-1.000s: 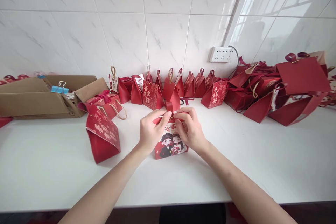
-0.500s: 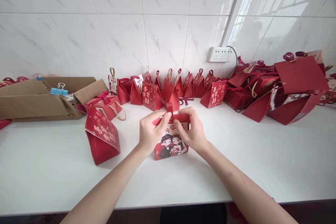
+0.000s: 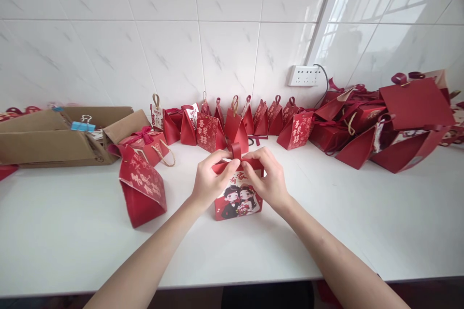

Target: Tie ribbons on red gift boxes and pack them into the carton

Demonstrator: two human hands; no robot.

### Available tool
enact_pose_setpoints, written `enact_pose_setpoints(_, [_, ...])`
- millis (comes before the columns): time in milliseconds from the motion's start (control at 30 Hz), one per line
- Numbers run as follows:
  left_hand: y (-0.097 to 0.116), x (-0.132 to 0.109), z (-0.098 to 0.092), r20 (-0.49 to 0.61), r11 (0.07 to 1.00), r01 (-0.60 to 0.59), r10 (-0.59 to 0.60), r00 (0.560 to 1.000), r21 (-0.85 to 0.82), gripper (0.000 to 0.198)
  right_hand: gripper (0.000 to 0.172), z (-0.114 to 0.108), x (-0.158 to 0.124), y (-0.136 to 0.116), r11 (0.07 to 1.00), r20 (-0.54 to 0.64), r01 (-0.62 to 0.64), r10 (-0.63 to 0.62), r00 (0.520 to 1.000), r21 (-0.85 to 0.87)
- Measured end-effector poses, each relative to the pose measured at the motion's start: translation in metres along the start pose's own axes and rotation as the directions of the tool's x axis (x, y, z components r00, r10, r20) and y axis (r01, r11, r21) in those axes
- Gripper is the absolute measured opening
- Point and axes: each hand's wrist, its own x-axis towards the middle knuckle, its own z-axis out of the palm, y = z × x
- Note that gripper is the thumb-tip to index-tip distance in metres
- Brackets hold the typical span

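A red gift box (image 3: 239, 203) with a cartoon couple printed on its front stands upright on the white table (image 3: 275, 256), in the middle of the view. My left hand (image 3: 213, 176) pinches the top left part of the box beside the base of its red ribbon loop (image 3: 236, 150). From the other side, my right hand (image 3: 266, 174) grips the top edge, thumb in front and fingers behind. Both thumbs nearly meet just below the loop. My fingers hide the upper corners of the box.
A red box (image 3: 141, 190) stands at the left, near a cardboard box (image 3: 47, 147) with a blue clip (image 3: 82, 126). Several red boxes line the wall; more are piled (image 3: 416, 106) at the right. A power socket (image 3: 306, 76) hangs behind.
Both my hands and the top of the box have shifted slightly right. My thumbs have come closer together below the ribbon loop.
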Motion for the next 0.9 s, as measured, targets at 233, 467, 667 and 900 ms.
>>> enact_pose_setpoints(233, [-0.011,-0.002,0.000,0.022,1.000,0.007,-0.007,1.000,-0.026,0.015,0.004,-0.001,-0.001,0.002,1.000,0.000,-0.003,0.003,1.000,-0.020])
enact_pose_setpoints(467, [-0.011,-0.005,0.003,-0.083,0.996,-0.030,0.038,0.996,0.089,0.012,0.007,0.000,-0.002,0.005,1.000,0.007,-0.003,0.003,1.000,-0.014])
enact_pose_setpoints(667, [-0.005,-0.002,0.004,-0.105,0.996,0.088,-0.087,0.991,0.010,0.011,0.009,0.001,0.000,0.003,1.000,0.012,-0.007,0.007,1.000,-0.006])
enact_pose_setpoints(900, [-0.006,-0.002,0.006,-0.090,0.995,0.096,-0.098,0.991,-0.027,0.012,0.008,-0.003,0.001,0.002,1.000,0.026,0.007,-0.007,1.000,0.003])
